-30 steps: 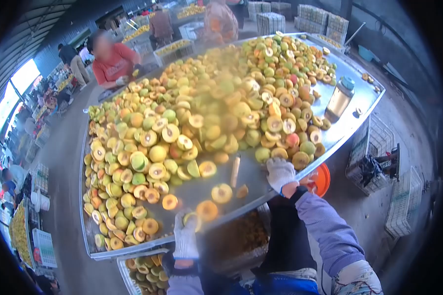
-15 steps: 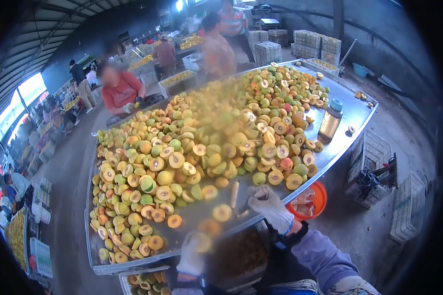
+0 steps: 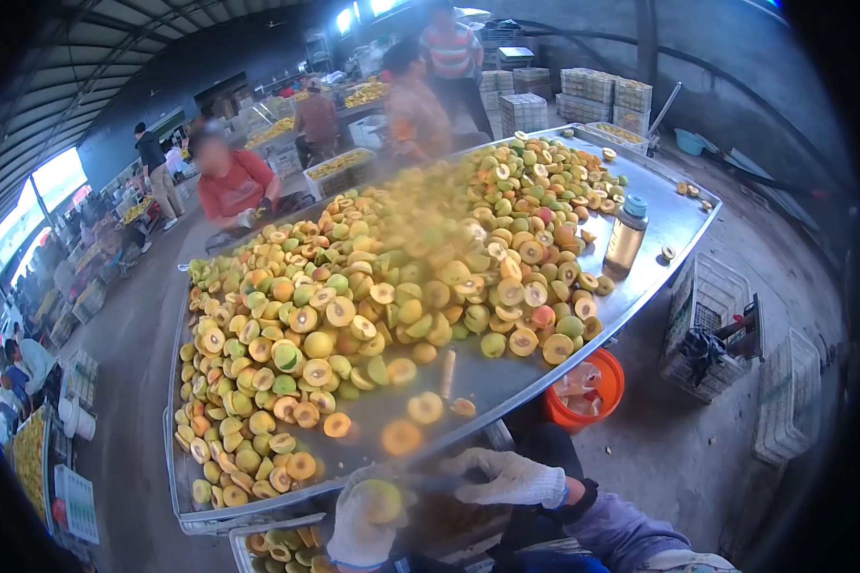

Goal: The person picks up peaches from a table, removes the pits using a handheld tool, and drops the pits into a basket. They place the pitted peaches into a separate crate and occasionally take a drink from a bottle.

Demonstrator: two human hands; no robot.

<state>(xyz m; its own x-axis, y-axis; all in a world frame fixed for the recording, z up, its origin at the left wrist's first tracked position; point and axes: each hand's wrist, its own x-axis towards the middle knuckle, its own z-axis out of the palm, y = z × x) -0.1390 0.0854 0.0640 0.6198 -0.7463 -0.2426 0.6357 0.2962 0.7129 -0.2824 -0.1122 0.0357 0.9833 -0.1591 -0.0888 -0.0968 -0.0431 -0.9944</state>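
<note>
My left hand [image 3: 361, 531], in a pale work glove, is closed round a yellow-green peach [image 3: 380, 500] at the near edge of the metal table [image 3: 535, 368]. Just right of it is my right hand [image 3: 511, 480], also gloved, its fingers bent in a pinch towards the left hand. What they hold, if anything, is blurred. Above the hands on the table lie a light wooden handle [image 3: 447, 374] and a few loose peach halves [image 3: 425, 408]. A big heap of whole and halved peaches [image 3: 344, 310] covers much of the tabletop.
A bottle [image 3: 626, 236] stands at the table's right side. Below that edge are an orange bucket [image 3: 586, 411] and plastic crates [image 3: 712, 306]. A crate of peach halves [image 3: 282, 549] sits under the near edge. Across the table a person in red [image 3: 237, 186] works.
My right hand has left the tabletop near the wooden handle and come down and left, close to my left hand. The left hand now shows the peach more clearly. The view has shifted slightly.
</note>
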